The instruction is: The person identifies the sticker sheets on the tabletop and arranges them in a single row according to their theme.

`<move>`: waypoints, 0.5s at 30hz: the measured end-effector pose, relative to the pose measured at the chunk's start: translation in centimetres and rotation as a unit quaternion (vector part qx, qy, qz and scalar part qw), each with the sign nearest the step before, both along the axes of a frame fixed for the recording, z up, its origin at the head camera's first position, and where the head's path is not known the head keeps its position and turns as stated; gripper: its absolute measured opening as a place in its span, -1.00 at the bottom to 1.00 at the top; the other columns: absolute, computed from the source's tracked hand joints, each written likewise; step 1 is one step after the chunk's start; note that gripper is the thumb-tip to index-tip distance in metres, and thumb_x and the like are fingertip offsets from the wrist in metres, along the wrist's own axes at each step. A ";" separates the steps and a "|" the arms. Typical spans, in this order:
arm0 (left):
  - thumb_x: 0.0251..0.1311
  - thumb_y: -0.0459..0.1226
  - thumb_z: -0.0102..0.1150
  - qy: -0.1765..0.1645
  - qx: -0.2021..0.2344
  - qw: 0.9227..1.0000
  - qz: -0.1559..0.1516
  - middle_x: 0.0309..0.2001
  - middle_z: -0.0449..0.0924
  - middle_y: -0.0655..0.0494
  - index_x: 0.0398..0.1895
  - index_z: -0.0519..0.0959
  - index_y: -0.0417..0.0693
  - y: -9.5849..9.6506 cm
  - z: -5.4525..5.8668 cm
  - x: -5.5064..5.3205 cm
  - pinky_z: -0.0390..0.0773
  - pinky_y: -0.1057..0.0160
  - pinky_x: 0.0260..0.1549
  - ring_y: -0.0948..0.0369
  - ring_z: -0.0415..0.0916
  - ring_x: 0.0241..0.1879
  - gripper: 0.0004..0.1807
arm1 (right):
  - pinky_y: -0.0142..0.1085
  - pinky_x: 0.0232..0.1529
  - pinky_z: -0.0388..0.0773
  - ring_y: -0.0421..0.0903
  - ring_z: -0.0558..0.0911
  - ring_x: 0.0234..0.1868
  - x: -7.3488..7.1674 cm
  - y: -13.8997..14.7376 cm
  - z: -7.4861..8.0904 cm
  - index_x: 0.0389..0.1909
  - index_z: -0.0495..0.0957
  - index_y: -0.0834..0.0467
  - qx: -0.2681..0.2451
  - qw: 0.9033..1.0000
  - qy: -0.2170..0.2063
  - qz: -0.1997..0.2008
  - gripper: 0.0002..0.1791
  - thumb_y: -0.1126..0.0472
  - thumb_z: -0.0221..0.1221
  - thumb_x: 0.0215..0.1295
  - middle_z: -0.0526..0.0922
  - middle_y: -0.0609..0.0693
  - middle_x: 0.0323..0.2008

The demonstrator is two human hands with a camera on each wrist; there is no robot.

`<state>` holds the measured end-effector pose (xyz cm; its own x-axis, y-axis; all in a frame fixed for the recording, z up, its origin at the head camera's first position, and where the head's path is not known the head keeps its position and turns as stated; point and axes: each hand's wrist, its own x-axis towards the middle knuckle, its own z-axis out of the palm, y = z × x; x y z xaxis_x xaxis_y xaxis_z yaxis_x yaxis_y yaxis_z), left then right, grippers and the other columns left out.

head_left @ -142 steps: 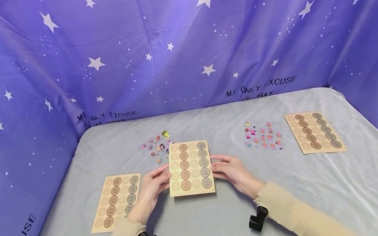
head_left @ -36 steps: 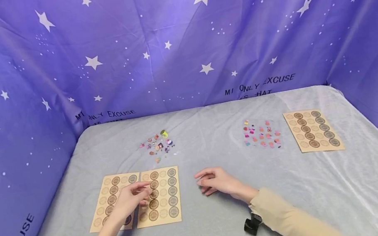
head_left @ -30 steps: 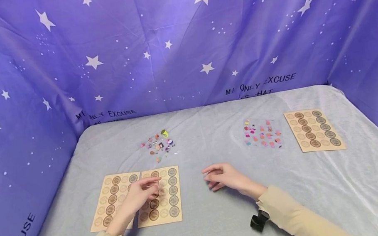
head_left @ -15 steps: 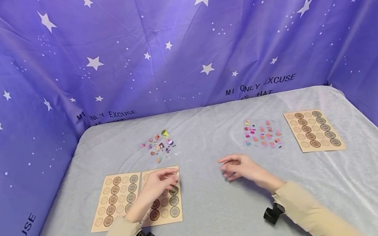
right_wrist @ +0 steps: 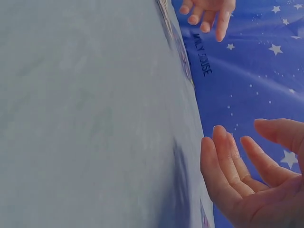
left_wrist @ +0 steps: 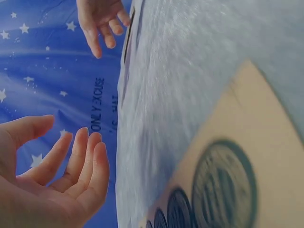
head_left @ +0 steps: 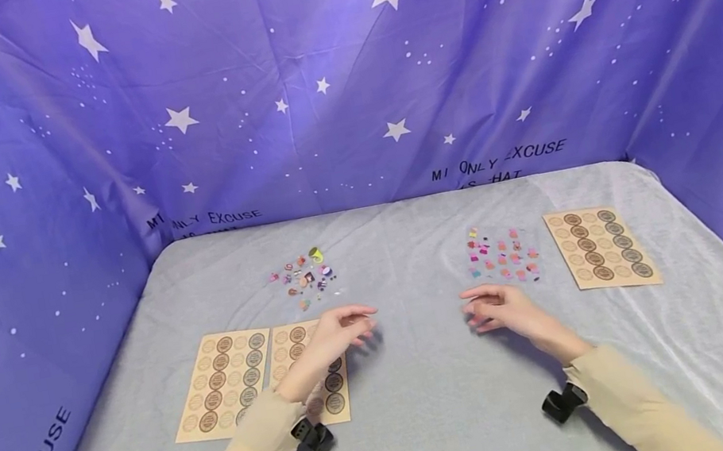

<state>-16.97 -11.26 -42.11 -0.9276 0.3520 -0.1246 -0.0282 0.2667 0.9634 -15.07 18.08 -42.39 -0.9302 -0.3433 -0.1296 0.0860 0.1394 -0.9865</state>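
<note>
The person's left hand (head_left: 328, 344) hung above the right part of a rectangular tan paper sheet printed with columns of round pale, brown and dark grey seals (head_left: 337, 395), covering some of its upper and middle seals, with the fingertips out past its right edge over the soft light-grey cloth (head_left: 433, 422). Its fingers were loosely bent, the thumb stood apart from them, and it held nothing. That sheet lay flat just beside a second tan sheet of the same pattern (head_left: 217, 376), on its left. The right hand (head_left: 513, 313) was well apart from the left one, over the cloth on the near side of a clear-looking patch of small pink, orange and magenta figures (head_left: 503, 258); its fingers were likewise gently curved with the thumb spread away, and it had hold of nothing. A third tan sheet with round seals (head_left: 601, 248) lay to the right of the pink figures, and a cluster of tiny mixed-colour shapes (head_left: 306, 279) lay beyond the left pair. Black wrist-worn devices (head_left: 564, 403) sat at both beige sleeves (head_left: 647, 401). Behind rose a violet-blue curtain with white stars and dark lettering (head_left: 330, 45).
</note>
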 end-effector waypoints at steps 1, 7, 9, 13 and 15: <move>0.07 -0.36 0.10 0.000 0.001 1.000 -0.001 -0.29 0.54 -0.34 -0.08 0.47 -0.39 0.3 0.0 0.0 0.59 0.09 -0.37 -0.12 0.53 -0.35 -0.66 | -0.16 -0.24 0.58 -0.05 0.61 -0.30 0.1 0.3 0.0 0.07 0.20 0.58 0.003 1.000 0.000 -0.002 -0.55 0.34 -0.04 0.25 0.53 0.34 -0.19; 0.07 -0.36 0.08 0.003 0.006 1.000 -0.012 -0.28 0.54 -0.33 -0.08 0.48 -0.39 2.1 0.3 -0.1 0.60 0.17 -0.40 -0.11 0.52 -0.34 -0.66 | -0.20 -0.25 0.58 -0.09 0.61 -0.31 0.5 2.0 -0.1 0.08 0.17 0.59 0.015 1.000 0.010 -0.015 -0.55 0.36 -0.06 0.26 0.55 0.31 -0.21; 0.07 -0.36 0.08 0.007 0.003 1.000 -0.016 -0.28 0.55 -0.31 -0.08 0.48 -0.38 2.7 0.3 -0.1 0.60 0.22 -0.41 -0.10 0.53 -0.34 -0.66 | -0.21 -0.26 0.59 -0.09 0.61 -0.33 0.6 2.6 -0.1 0.07 0.15 0.61 0.016 1.000 0.019 -0.019 -0.54 0.37 -0.06 0.25 0.55 0.30 -0.22; 0.07 -0.35 0.09 0.005 0.006 1.000 -0.017 -0.29 0.55 -0.31 -0.09 0.49 -0.37 3.9 0.2 -0.2 0.59 0.23 -0.42 -0.11 0.53 -0.33 -0.67 | -0.24 -0.29 0.59 -0.12 0.62 -0.35 0.7 3.9 -0.2 0.05 0.17 0.61 0.002 0.999 0.035 -0.025 -0.56 0.38 -0.05 0.25 0.59 0.22 -0.25; 0.08 -0.37 0.08 0.004 0.012 1.000 -0.019 -0.28 0.54 -0.34 -0.08 0.48 -0.39 4.5 0.4 -0.1 0.60 0.18 -0.40 -0.14 0.52 -0.31 -0.67 | -0.26 -0.31 0.60 -0.14 0.62 -0.36 0.7 4.5 -0.3 0.04 0.19 0.61 -0.007 0.999 0.042 -0.031 -0.55 0.36 -0.04 0.24 0.61 0.13 -0.28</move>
